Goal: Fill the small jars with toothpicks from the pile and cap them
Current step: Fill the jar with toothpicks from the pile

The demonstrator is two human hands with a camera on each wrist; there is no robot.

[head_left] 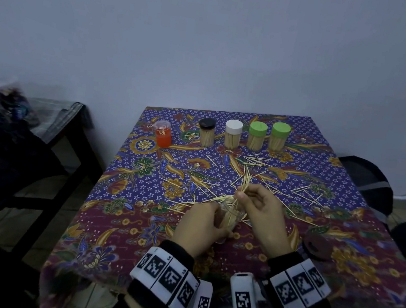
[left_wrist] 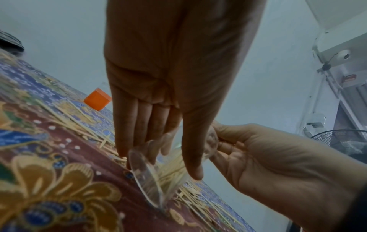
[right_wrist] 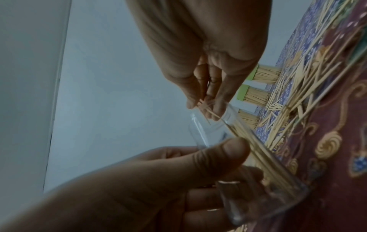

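Only the right wrist view shows the right hand pinching toothpicks above the clear jar; the left hand grip wraps it.

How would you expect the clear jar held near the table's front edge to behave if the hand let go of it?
The clear jar probably tips: the left hand holds it tilted. It looks light, only partly filled with toothpicks. Its round, smooth wall suggests it may roll or slip.

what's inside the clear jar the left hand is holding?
Toothpicks: the clear jar, tilted in the left hand, holds a partial load lying along its wall. The right hand pinches more toothpicks at its mouth. The fingers cover part of the jar, so the fill level is unclear.
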